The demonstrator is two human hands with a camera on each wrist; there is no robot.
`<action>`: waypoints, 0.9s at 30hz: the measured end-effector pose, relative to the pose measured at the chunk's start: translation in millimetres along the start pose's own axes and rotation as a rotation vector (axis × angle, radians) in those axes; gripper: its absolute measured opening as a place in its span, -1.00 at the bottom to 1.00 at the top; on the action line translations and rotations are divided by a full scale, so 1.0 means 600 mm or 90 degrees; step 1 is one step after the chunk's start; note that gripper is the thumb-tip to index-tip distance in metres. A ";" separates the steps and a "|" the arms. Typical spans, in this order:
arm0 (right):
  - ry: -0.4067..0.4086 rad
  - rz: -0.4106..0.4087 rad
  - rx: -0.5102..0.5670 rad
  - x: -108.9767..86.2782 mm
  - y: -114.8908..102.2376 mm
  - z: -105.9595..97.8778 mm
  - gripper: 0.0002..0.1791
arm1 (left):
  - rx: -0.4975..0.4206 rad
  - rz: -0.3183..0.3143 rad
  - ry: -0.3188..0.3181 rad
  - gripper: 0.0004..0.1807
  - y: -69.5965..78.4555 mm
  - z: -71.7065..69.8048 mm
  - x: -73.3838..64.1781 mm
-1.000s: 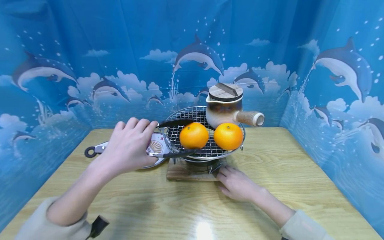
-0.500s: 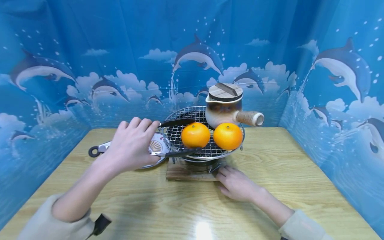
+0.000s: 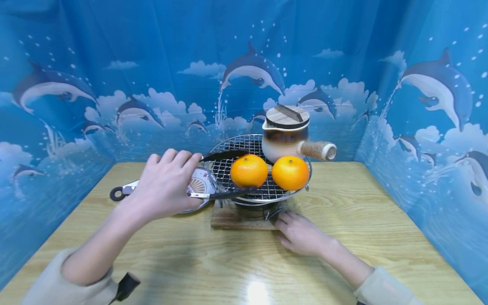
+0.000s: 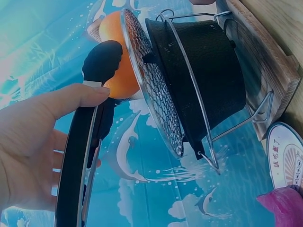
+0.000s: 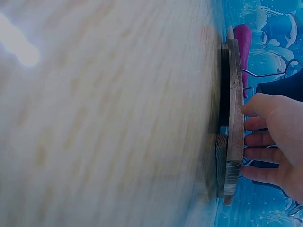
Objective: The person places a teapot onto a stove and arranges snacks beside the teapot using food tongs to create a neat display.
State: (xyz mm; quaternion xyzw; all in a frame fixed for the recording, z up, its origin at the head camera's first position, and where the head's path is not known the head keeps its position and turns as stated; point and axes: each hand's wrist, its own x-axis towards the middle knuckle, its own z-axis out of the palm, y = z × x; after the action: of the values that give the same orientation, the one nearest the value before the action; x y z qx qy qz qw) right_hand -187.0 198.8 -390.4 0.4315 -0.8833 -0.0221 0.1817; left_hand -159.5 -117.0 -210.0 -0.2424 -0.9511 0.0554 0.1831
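Note:
My left hand (image 3: 165, 186) grips a pair of tongs (image 4: 78, 156), thumb on one arm and fingers on the other. The tongs' black tips lie on either side of the left orange (image 3: 249, 171), which sits on the round wire grill rack (image 3: 221, 169). A second orange (image 3: 290, 173) sits right beside it on the rack. My right hand (image 5: 279, 137) touches the top of the wooden board (image 5: 235, 104) under the black stove (image 4: 208, 71) with its fingertips, near the board's front right corner.
A clay pot (image 3: 284, 142) with a wooden lid stands at the rack's back right, its handle pointing right. Left of the stove lies a fan-patterned plate (image 3: 202, 182) with a long purple thing (image 4: 281, 205) at it. A dolphin-print curtain (image 3: 171, 63) surrounds the table (image 3: 343, 203).
My left hand, the tongs and the left orange have shifted slightly to the right. My right hand stays in the same place.

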 end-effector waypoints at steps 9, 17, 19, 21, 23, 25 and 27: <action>-0.007 0.005 -0.002 -0.001 -0.001 -0.002 -0.69 | -0.006 0.013 0.009 -0.04 0.002 0.000 -0.005; -0.006 0.007 0.001 0.000 -0.003 -0.004 -0.70 | 0.006 0.017 0.003 -0.05 0.003 -0.002 -0.001; -0.005 0.008 0.003 0.000 -0.003 -0.004 -0.70 | 0.006 0.016 0.000 -0.04 0.003 -0.003 -0.001; -0.004 0.007 0.003 0.001 -0.003 -0.005 -0.69 | 0.005 0.015 -0.002 -0.04 0.003 -0.003 -0.001; -0.004 0.006 0.003 0.001 -0.003 -0.005 -0.69 | 0.004 0.014 -0.005 -0.03 0.003 -0.003 -0.001; -0.004 0.004 0.001 0.001 -0.003 -0.005 -0.69 | 0.003 0.012 -0.008 -0.02 0.003 -0.002 0.000; -0.004 0.003 0.001 0.002 -0.003 -0.004 -0.69 | 0.001 0.010 -0.013 -0.01 0.003 -0.001 0.001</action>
State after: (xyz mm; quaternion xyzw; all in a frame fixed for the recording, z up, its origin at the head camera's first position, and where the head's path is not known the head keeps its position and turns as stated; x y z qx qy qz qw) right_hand -185.4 197.4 -388.2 0.4294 -0.8850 -0.0225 0.1786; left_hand -158.9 -115.3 -209.9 -0.2491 -0.9510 0.0602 0.1730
